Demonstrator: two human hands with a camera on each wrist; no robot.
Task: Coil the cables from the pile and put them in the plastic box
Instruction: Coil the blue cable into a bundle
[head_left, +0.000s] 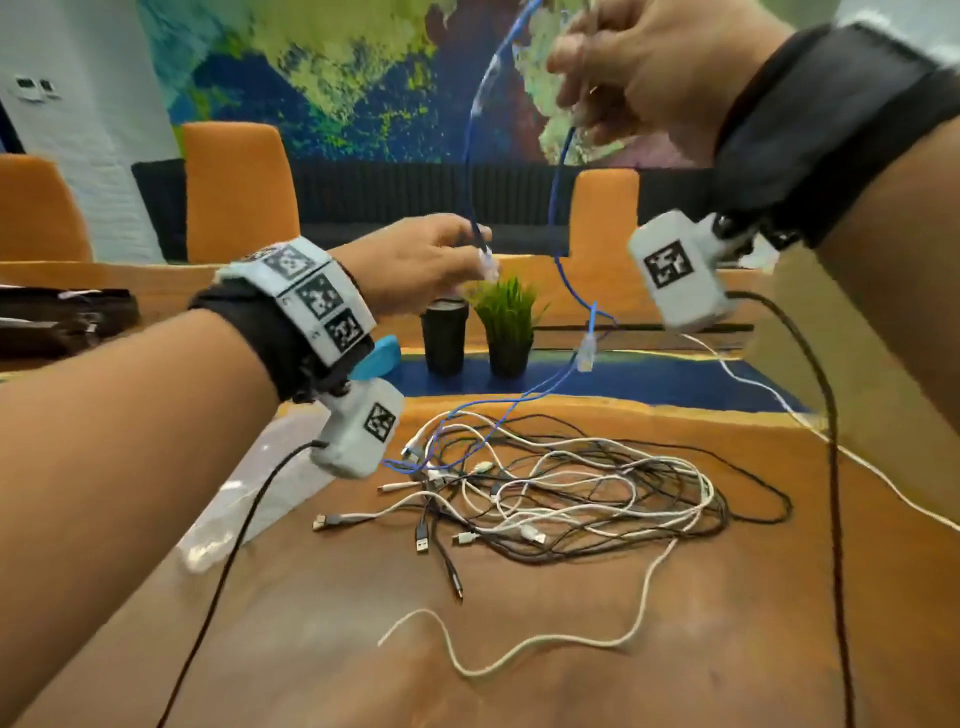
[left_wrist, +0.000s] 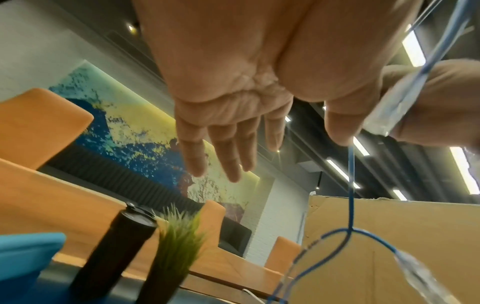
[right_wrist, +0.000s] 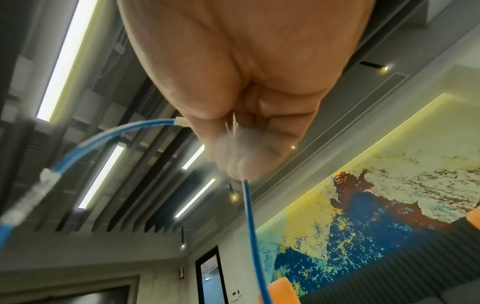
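— Which step is this?
— Lifting the blue cable (head_left: 563, 171) off the pile (head_left: 561, 493) on the tabletop (head_left: 727, 623): my right hand (head_left: 644, 78) grips it high, my left hand (head_left: 421, 260) pinches its plug (head_left: 487, 262).
— Next?
— Probably winding loops; no plastic box in sight.

Blue cable (head_left: 563, 171) top out of frame

Blue cable (head_left: 563, 171); black-and-white cable pile (head_left: 571, 493); orange chairs (head_left: 236, 192).

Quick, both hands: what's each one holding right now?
Left hand: pinches the blue cable near its plug.
Right hand: grips the same blue cable higher up.
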